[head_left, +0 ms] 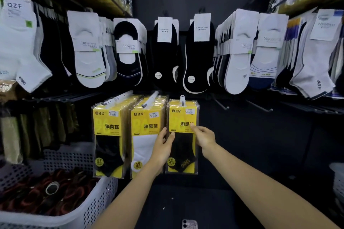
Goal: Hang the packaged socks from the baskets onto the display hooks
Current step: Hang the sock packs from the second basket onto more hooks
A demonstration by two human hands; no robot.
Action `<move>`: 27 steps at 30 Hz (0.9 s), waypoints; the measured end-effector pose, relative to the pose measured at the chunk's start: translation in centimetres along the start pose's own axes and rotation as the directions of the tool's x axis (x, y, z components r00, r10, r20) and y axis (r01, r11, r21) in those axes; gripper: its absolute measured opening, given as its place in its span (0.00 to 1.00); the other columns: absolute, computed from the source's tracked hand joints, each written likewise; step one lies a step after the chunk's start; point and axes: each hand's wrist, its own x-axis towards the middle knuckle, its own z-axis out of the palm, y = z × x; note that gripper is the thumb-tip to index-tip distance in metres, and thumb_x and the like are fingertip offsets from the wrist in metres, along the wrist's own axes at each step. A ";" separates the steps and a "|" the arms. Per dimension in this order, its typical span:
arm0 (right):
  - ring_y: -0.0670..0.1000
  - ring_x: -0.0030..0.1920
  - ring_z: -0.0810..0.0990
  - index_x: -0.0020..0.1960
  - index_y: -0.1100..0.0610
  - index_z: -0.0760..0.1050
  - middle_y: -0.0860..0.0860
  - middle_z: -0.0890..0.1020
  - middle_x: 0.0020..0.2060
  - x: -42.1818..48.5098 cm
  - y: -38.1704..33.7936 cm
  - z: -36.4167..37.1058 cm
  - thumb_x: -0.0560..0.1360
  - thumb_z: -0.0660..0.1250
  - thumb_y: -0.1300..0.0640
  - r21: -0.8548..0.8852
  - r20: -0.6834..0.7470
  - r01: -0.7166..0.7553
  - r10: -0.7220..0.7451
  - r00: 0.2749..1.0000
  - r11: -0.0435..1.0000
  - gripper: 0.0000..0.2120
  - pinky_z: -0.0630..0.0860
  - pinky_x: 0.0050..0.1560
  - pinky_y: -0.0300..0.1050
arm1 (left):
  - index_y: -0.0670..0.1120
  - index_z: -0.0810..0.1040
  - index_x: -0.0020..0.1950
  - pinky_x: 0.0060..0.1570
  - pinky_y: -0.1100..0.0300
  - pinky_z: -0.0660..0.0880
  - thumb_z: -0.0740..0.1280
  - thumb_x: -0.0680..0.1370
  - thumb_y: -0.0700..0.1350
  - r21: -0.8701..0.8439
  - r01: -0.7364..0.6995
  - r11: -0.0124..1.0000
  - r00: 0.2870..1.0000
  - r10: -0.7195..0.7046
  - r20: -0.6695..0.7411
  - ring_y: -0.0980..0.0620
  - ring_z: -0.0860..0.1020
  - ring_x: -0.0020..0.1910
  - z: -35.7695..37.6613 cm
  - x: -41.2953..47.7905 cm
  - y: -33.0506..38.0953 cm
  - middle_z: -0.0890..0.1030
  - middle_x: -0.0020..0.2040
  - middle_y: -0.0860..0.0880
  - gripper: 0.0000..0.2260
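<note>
Yellow-carded sock pack [183,115], printed 达足 and 消臭袜, is hanging on the rightmost white hook [182,99] of three. Left hand [162,147] is pinching its left edge. Right hand [203,136] is touching the card front; grip cannot be told. White sock [17,46] at upper left is showing QZF.

Both forearms reach forward; left grip [163,147] pinches, thumb opposite fingers; right grip [202,135] has curled fingers.
</note>
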 end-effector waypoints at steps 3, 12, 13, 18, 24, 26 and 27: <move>0.55 0.56 0.79 0.45 0.55 0.77 0.56 0.81 0.52 -0.3 1.7 -1.9 0.76 0.68 0.53 -0.059 -0.006 -0.047 0.047 0.999 0.997 0.06 0.75 0.60 0.49 | 0.49 0.58 0.76 0.62 0.62 0.62 0.59 0.81 0.52 0.009 0.034 0.999 0.999 -0.035 0.015 0.50 0.61 0.73 0.2 -1.1 -1.8 0.62 0.75 0.49 0.25; 0.50 0.53 0.79 0.55 0.57 0.78 0.52 0.80 0.53 -8.1 12.3 -12.9 0.76 0.68 0.54 -0.313 0.079 -0.248 0.285 0.955 0.917 0.09 0.77 0.46 0.40 | 0.50 0.66 0.72 0.66 0.62 0.63 0.60 0.80 0.52 0.105 0.242 0.965 0.948 -0.258 0.188 0.53 0.66 0.69 2.9 -11.0 -11.4 0.68 0.70 0.52 0.21; 0.51 0.54 0.79 0.56 0.58 0.77 0.52 0.79 0.53 -9.2 13.6 -14.4 0.76 0.68 0.55 -0.348 0.061 -0.284 0.324 0.944 0.893 0.10 0.77 0.46 0.40 | 0.48 0.65 0.73 0.63 0.65 0.62 0.60 0.80 0.52 0.121 0.288 0.950 0.924 -0.309 0.226 0.53 0.66 0.70 3.7 -12.6 -12.8 0.68 0.70 0.51 0.22; 0.53 0.43 0.75 0.40 0.59 0.73 0.54 0.74 0.37 -14.4 20.1 -21.3 0.76 0.68 0.60 -0.504 -0.037 -0.438 0.488 0.872 0.744 0.08 0.71 0.42 0.40 | 0.43 0.69 0.69 0.51 0.72 0.66 0.60 0.81 0.45 0.255 0.398 0.881 0.823 -0.465 0.325 0.55 0.73 0.61 7.4 -21.2 -20.0 0.74 0.63 0.49 0.17; 0.51 0.42 0.75 0.36 0.56 0.72 0.54 0.75 0.40 -19.6 27.5 -25.1 0.76 0.68 0.52 -0.612 -0.119 -0.585 0.669 0.734 0.532 0.13 0.69 0.45 0.41 | 0.47 0.74 0.61 0.48 0.74 0.67 0.61 0.81 0.46 0.484 0.341 0.806 0.702 -0.561 0.438 0.56 0.76 0.60 8.4 -28.0 -24.9 0.78 0.59 0.51 0.10; 0.50 0.49 0.77 0.48 0.57 0.78 0.54 0.79 0.49 -20.3 28.7 -25.1 0.75 0.69 0.52 -0.610 -0.051 -0.590 0.716 0.696 0.529 0.08 0.72 0.48 0.39 | 0.49 0.71 0.66 0.42 0.78 0.64 0.60 0.81 0.50 0.539 0.352 0.765 0.676 -0.606 0.419 0.57 0.73 0.60 8.2 -28.5 -25.3 0.75 0.63 0.49 0.15; 0.50 0.51 0.77 0.54 0.58 0.77 0.54 0.79 0.53 -20.5 28.9 -24.9 0.75 0.70 0.52 -0.592 -0.047 -0.592 0.710 0.703 0.547 0.12 0.72 0.49 0.39 | 0.48 0.68 0.70 0.42 0.80 0.63 0.60 0.81 0.51 0.559 0.361 0.746 0.661 -0.628 0.411 0.59 0.71 0.60 8.1 -28.6 -25.4 0.72 0.67 0.49 0.18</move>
